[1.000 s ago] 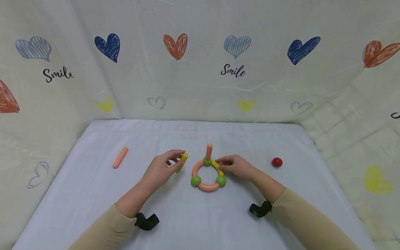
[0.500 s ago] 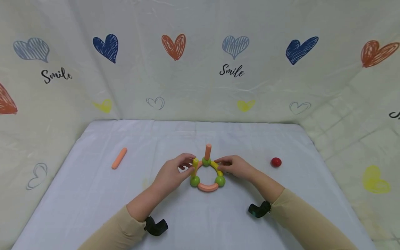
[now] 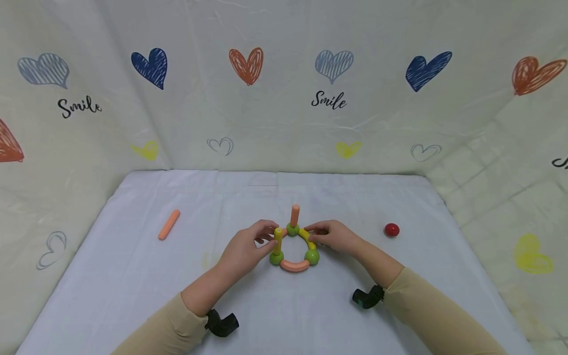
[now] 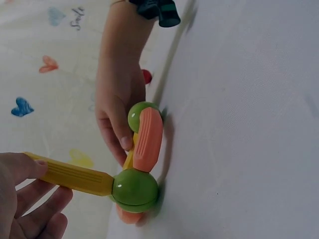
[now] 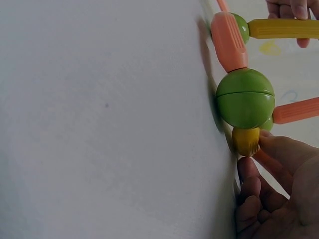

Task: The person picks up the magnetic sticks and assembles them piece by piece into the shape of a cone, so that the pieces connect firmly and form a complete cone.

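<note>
My left hand pinches an upright yellow stick between thumb and fingers. The stick's lower end meets the left green ball of a ring lying on the table. Curved orange pieces and a curved yellow piece join the green balls of that ring. On the ring's right side, my right hand holds the curved yellow piece by thumb and fingers, near the right green ball. From the far green ball an orange stick stands up.
A loose orange stick lies on the left part of the white-covered table. Toward the right rests a red ball. Behind the table hangs a pale curtain printed with hearts.
My left hand has moved right with the yellow stick, from beside the ring to above its left green ball. The stick has turned upright onto that ball. My right hand stays in place.
</note>
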Demonstrator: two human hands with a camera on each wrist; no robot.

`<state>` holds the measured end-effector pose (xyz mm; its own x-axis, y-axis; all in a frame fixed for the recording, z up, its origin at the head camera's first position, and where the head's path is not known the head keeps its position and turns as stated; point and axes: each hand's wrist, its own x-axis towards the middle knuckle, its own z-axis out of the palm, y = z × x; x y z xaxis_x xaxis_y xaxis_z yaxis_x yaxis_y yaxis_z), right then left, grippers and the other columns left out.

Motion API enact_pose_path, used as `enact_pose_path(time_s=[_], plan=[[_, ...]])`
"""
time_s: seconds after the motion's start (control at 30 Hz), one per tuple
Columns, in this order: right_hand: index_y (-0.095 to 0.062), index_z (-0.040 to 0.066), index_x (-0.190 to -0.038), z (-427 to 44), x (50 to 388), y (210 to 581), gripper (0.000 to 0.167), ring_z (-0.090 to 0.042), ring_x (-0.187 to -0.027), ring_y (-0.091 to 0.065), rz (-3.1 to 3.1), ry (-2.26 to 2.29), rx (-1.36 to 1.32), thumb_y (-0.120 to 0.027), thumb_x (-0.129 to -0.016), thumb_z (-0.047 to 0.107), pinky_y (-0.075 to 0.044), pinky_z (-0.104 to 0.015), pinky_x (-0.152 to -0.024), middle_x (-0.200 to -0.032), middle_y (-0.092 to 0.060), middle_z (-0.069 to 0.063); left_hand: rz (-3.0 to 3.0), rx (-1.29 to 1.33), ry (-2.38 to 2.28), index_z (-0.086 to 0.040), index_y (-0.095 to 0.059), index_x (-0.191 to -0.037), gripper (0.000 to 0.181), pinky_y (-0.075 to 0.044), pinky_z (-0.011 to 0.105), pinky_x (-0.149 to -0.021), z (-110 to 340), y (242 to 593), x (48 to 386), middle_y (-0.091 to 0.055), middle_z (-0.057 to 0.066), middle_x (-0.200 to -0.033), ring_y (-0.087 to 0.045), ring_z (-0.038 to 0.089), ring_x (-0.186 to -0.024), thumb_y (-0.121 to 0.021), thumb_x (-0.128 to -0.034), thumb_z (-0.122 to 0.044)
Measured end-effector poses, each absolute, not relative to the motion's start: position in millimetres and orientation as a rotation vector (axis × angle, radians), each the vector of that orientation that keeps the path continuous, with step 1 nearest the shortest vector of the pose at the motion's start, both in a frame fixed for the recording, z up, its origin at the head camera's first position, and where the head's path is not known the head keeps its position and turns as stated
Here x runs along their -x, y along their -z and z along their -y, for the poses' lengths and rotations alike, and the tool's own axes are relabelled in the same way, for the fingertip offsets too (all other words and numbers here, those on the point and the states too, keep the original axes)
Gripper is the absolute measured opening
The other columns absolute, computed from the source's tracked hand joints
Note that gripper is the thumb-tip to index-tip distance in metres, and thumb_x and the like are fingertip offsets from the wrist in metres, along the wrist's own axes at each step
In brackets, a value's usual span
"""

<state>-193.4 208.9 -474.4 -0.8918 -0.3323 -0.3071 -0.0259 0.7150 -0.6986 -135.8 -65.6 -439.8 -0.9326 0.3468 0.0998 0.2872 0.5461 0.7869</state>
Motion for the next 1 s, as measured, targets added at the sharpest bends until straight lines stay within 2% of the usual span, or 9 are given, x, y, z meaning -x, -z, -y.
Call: enact_pose_path(time_s=[0.53, 0.77, 1.0], plan=[[-0.071, 0.014, -0.124, -211, 194, 476, 0.032, -0.016, -0.082, -0.054, -2.506, 1.027, 0.303, -0.069, -0.094, 0.026, -0.047, -0.03, -0.072, -0.092, -0.064, 0.001, -2.698, -0.567, -1.336, -0.022, -0.059, -0.13, 0.036, -0.051, 0.032, -0.085, 62, 443, 137, -0.067, -0.011, -0.116, -0.063, 0.006, -0.099, -0.069, -0.0951, -0.023], [-0.071, 0.014, -0.123, -210, 194, 476, 0.032, -0.016, -0.082, -0.054, -2.511, 1.022, 0.293, -0.07, -0.094, 0.025, -0.047, -0.029, -0.071, -0.092, -0.064, 0.001, -2.695, -0.536, -1.341, -0.026, -0.06, -0.127, 0.035, -0.052, 0.031, -0.084, 66, 445, 136, -0.066, -0.012, -0.114, -0.063, 0.006, -0.097, -0.071, -0.0939, -0.024], [-0.071, 0.016, -0.123, -209, 194, 477, 0.031, -0.017, -0.082, -0.055, -2.513, 1.018, 0.262, -0.07, -0.093, 0.025, -0.047, -0.03, -0.071, -0.092, -0.064, 0.001, -2.688, -0.446, -1.284, -0.019, -0.063, -0.125, 0.034, -0.053, 0.032, -0.081, 76, 454, 137, -0.067, -0.008, -0.111, -0.064, 0.007, -0.094, -0.072, -0.093, -0.022]])
